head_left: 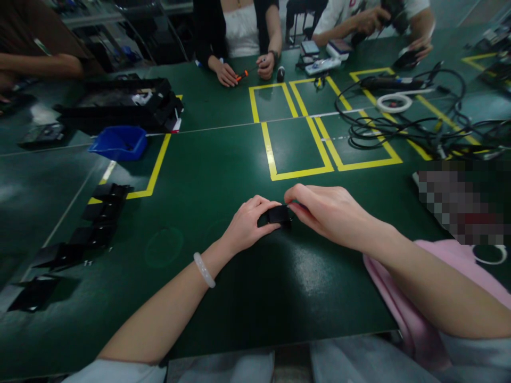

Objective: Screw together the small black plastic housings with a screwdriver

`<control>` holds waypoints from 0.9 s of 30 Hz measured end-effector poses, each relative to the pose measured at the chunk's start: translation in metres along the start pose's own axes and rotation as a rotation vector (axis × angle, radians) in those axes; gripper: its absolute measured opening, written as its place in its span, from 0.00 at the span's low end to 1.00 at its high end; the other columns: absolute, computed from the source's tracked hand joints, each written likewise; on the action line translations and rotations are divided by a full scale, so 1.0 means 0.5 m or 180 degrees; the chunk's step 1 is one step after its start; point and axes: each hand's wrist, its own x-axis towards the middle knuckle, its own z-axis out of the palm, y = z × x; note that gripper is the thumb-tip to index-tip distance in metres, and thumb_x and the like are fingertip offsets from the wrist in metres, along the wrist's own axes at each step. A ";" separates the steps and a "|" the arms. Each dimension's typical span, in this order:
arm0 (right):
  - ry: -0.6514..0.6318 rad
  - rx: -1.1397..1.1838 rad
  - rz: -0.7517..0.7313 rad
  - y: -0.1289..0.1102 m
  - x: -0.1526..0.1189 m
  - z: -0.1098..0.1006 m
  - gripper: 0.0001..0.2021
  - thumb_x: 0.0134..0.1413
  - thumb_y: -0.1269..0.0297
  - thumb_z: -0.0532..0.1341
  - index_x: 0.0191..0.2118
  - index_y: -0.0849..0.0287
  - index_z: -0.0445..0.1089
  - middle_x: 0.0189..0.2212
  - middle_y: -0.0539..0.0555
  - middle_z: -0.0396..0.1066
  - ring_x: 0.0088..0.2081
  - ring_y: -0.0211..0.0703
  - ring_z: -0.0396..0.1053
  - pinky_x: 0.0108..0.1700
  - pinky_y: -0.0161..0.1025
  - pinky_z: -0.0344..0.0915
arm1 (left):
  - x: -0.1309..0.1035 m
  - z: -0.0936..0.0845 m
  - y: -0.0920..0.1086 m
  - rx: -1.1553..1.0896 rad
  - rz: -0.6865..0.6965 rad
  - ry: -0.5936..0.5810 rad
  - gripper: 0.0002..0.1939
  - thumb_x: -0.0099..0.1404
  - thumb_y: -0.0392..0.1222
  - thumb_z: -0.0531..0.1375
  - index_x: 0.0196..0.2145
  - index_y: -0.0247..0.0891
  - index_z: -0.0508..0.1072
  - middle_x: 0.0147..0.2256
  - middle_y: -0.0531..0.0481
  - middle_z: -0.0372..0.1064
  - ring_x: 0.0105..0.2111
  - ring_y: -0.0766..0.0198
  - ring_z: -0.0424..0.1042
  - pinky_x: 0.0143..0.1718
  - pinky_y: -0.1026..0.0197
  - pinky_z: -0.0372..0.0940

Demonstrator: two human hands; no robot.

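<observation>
pale grey clothing (223,368) lies nearest the camera along the bottom edge, and from its sleeves two bare forearms reach over a green table (215,165). the left hand (252,221), with a pale bracelet (204,270) at its wrist, has thumb and fingers closed around a small black part (278,214) near the middle of the table, short of the yellow tape outlines (302,174). the part's longer side seems to run left to right across the person's front; its left end points into the left palm, partly hidden, and its right end, with small shiny bits, faces the right hand (323,213). that hand's thumb and forefinger come together at the right end's far corner; whether they grip something small cannot be told. to the left, similar black parts (93,235) stand in a slanting row, with tiny metal pieces (88,262) beside them. beyond the row are a blue bin (120,142) and a long black tray (115,119). a pink cloth (439,248) lies under the right forearm, and black cables (361,143) tangle farther off. across the table, a co-worker's hands (227,73) are at an orange-and-black tool (241,76).
</observation>
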 end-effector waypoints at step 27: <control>0.0181 -0.0005 0.0198 0.003 0.000 0.005 0.09 0.65 0.61 0.47 0.41 0.59 0.62 0.26 0.49 0.70 0.25 0.38 0.68 0.26 0.34 0.52 | -0.002 0.003 -0.002 -0.0041 -0.0040 0.0014 0.19 0.64 0.47 0.60 0.52 0.43 0.67 0.45 0.48 0.65 0.47 0.57 0.65 0.49 0.52 0.61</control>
